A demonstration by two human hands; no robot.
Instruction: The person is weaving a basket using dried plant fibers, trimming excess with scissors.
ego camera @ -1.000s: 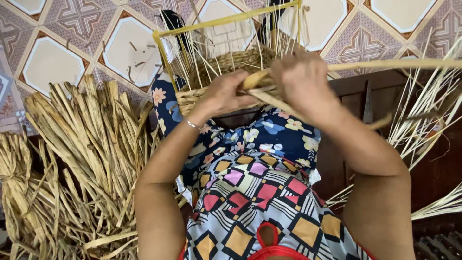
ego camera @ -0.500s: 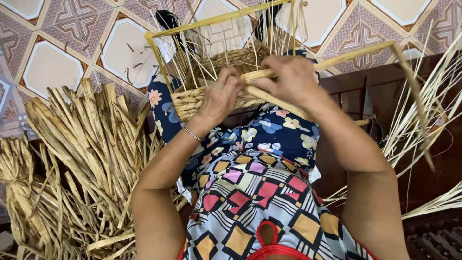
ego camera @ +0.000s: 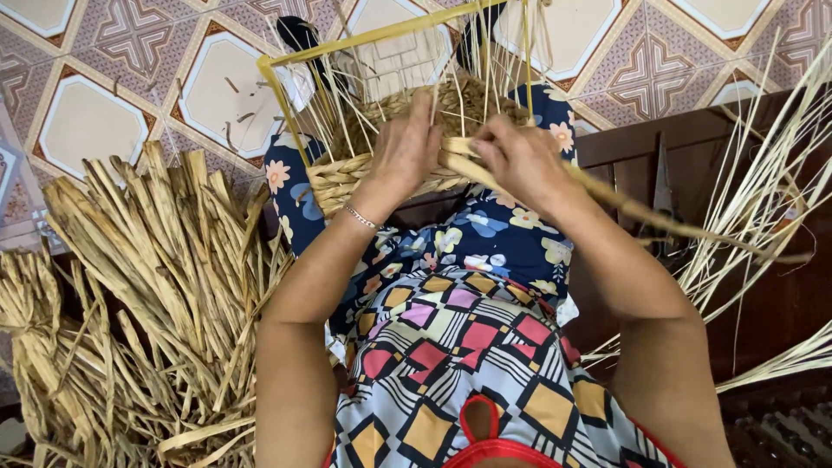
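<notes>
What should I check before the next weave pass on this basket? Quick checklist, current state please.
1. Left hand braces the basket wall: ok.
2. Right hand pinches the weaving strand: ok.
3. Strand runs free to the right, no snag visible: ok.
4. Upright stakes stand inside the yellow frame: ok.
5. Spare dried leaves lie at the left side: ok.
6. Strand tightness: cannot tell.

It looked like a home turned to basket-weaving: a patterned tiled floor [ego camera: 104, 130], bundles of dried leaf strips [ego camera: 147, 295] heaped beside the seated person, loose pale reeds [ego camera: 763, 199] fanned over a dark wooden bench [ego camera: 693, 139], scissors [ego camera: 663, 186] lying there.
</notes>
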